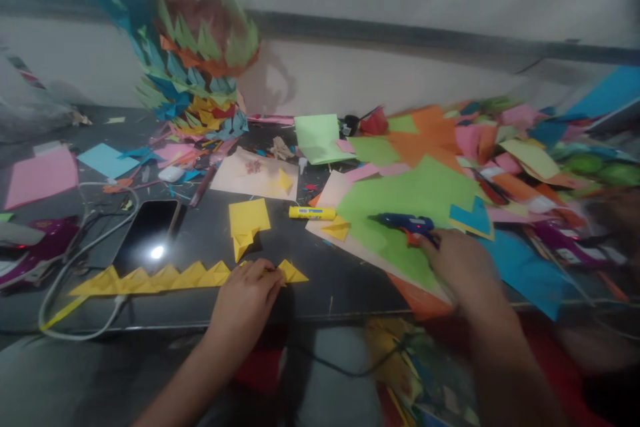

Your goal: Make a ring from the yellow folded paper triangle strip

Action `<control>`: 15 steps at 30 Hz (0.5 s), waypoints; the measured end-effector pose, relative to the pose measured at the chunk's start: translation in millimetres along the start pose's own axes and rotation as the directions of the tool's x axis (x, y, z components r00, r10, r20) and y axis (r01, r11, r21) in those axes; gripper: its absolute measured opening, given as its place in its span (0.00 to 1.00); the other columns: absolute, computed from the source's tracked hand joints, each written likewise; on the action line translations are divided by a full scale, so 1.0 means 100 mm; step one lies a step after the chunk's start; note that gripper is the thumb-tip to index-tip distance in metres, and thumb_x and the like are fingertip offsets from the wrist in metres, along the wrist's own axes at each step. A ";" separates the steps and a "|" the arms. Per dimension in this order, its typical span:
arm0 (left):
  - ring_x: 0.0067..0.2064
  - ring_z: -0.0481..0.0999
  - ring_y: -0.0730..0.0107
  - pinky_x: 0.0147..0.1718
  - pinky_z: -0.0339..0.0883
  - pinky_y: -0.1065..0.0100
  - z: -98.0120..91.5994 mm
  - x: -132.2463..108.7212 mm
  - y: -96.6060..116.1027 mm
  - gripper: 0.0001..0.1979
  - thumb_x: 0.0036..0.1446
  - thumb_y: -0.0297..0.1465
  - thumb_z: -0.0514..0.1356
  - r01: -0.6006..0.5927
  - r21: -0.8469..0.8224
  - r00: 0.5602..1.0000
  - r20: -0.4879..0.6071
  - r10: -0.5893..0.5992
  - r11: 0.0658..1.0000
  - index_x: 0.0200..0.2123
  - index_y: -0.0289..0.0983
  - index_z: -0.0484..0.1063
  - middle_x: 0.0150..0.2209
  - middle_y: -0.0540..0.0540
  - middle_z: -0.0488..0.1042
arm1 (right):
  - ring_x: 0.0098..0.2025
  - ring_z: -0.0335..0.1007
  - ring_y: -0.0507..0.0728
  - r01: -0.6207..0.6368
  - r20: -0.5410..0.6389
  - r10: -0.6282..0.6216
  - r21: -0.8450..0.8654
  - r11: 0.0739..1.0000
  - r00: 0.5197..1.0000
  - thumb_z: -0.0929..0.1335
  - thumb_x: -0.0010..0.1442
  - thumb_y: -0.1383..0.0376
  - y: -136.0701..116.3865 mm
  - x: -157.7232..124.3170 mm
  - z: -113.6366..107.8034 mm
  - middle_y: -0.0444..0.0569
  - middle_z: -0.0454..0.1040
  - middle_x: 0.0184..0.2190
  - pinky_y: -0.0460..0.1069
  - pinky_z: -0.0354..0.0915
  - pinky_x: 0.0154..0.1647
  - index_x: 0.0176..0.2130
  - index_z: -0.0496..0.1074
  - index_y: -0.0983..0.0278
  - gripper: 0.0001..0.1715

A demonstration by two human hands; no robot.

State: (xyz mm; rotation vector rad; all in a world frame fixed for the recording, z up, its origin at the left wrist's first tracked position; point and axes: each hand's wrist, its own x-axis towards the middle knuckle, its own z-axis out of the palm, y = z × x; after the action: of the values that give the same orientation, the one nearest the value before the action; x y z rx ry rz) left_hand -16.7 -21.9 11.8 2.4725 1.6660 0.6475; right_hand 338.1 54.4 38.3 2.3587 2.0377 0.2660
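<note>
A long yellow strip of folded paper triangles (165, 277) lies along the dark table's front edge (310, 310). My left hand (245, 300) rests on its right end, fingers curled and pressed down on the paper. My right hand (457, 263) is closed around the handle of a blue glue gun (403, 221), which lies on a green paper sheet (400, 203) with its nozzle pointing left. Between the hands sit a folded yellow paper piece (247, 221) and a yellow glue stick (312, 213).
A black phone (150, 230) and white cables (75, 273) lie at left, near a purple device (35, 247). A tall multicoloured folded-paper sculpture (193, 60) stands at the back. Loose coloured sheets (480, 147) cover the right side. A pink sheet (40, 177) lies far left.
</note>
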 end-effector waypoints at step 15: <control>0.33 0.71 0.64 0.33 0.65 0.62 -0.03 0.06 0.03 0.09 0.60 0.27 0.54 -0.015 0.058 0.999 0.049 0.013 0.998 0.34 0.39 0.74 0.34 0.48 0.74 | 0.38 0.71 0.65 -0.224 -0.049 0.287 0.503 0.835 0.957 0.56 0.59 0.47 -0.31 -0.52 -0.09 0.59 0.73 0.39 0.54 0.63 0.32 0.47 0.62 0.63 0.27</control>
State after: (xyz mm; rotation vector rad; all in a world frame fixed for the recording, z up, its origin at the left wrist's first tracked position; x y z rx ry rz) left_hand -14.0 -18.4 16.9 2.5206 1.6755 0.5435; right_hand 299.2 7.4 37.2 2.9966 2.0259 -0.1388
